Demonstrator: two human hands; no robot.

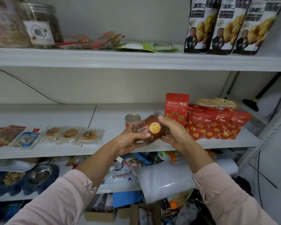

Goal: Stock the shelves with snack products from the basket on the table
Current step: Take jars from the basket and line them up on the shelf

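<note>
A clear tub (154,129) with a brown wrap and a round yellow sticker is held tilted in front of the white middle shelf (112,117). The left hand (131,138) is curled round one end and the right hand (173,132) clasps the other, so the tub's contents are hidden. Just behind it stands a silver-topped can (133,118), partly covered by the left hand, with red pouches (214,125) to the right, and on the upper shelf (136,60) a clear jar (42,26) holds brown pieces too blurred to name.
</note>
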